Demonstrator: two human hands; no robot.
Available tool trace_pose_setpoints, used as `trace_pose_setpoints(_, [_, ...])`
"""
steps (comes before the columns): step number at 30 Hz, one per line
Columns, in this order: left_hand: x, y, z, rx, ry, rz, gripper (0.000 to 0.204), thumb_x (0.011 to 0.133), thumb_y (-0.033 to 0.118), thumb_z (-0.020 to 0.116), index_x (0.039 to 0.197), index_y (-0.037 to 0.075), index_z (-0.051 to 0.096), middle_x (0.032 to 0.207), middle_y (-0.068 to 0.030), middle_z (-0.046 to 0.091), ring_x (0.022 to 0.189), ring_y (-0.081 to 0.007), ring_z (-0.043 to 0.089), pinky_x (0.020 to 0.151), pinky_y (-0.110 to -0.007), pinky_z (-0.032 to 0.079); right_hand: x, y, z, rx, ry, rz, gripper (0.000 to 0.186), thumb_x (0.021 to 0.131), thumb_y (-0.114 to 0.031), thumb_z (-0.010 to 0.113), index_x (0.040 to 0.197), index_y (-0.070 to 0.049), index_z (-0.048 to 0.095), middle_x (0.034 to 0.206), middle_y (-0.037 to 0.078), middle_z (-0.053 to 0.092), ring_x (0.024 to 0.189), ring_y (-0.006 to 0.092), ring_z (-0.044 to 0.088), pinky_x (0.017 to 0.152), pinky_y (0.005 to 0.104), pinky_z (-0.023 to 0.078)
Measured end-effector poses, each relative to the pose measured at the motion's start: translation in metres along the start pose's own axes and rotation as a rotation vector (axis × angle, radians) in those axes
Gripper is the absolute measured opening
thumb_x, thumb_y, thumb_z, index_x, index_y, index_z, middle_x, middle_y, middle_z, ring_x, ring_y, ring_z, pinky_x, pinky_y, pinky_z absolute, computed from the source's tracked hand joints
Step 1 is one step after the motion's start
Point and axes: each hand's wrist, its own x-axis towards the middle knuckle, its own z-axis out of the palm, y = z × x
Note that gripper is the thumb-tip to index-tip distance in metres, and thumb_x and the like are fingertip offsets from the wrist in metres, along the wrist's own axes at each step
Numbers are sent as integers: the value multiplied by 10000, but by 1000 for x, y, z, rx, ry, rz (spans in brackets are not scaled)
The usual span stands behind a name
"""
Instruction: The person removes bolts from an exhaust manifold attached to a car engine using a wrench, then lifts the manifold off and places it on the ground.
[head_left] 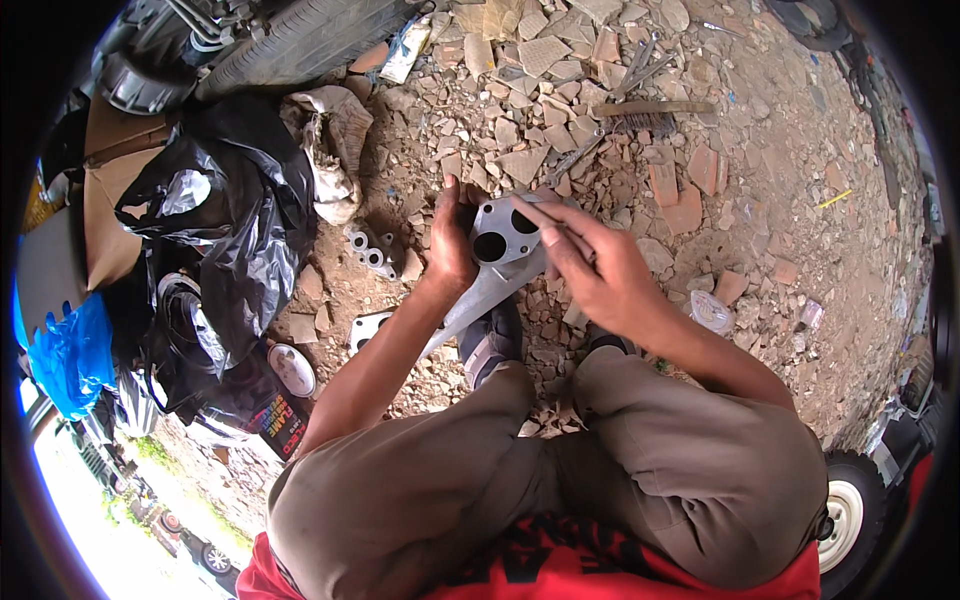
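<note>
A grey cast-metal manifold [489,290] lies over my shoes, slanting from between my hands down to the left. Its near-upright flange [490,218] has large round ports and small bolt holes. My left hand [455,238] is wrapped round the left edge of this flange, the fingers partly hidden behind it. With my right hand [607,268] I grip a thin, bar-like tool, perhaps a file [538,212], whose tip lies across the flange face near the upper port. A second flange [368,328] shows beyond my left forearm.
A small metal part with round openings [372,252] sits on the rubble left of my hand. Farther off lie a wood-backed wire brush [655,108] and spanners [640,68]. Black plastic bags [245,200] and a white lid [291,370] are at left; a tyre [305,45] is at the back.
</note>
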Motion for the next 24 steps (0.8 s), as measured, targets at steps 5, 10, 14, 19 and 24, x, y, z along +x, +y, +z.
trace_pose_setpoints(5, [-19,-32,1,237,62,111,528,1026,567,404,1092,68,564,1052,-79,612,1013,-203,605,918,-363,491,18,-4,-51,-410,-116,-279,276,922,-170,648,1132,3,698,952,197,691,747,298,674,665,396,525])
trace_pose_setpoints(10, [-39,-20,33,716,131,196,477,1042,485,463,999,29,594,911,-36,597,877,-130,552,824,-305,469,20,-5,-66,-764,-313,-327,270,864,-154,688,1111,-47,687,970,147,630,877,345,647,773,436,519])
trace_pose_setpoints(14, [-27,-22,32,752,101,213,362,1021,382,579,966,25,600,785,8,561,743,-81,478,676,-266,438,21,-9,-59,-909,-419,-340,263,861,-176,690,1094,-54,683,1031,137,618,900,343,650,792,447,526])
trace_pose_setpoints(19, [-26,-20,36,734,83,230,328,1018,360,589,967,37,612,769,6,556,714,-74,474,638,-266,436,21,0,-54,-1004,-451,-467,314,858,-215,701,1130,-64,657,1050,137,619,912,341,652,802,453,529])
trace_pose_setpoints(24, [-30,-27,39,782,106,257,322,1013,358,598,995,38,628,780,4,568,711,-73,484,634,-266,438,31,9,-44,-832,-244,-334,252,849,-155,719,1043,-34,612,1034,164,647,912,352,675,758,466,550])
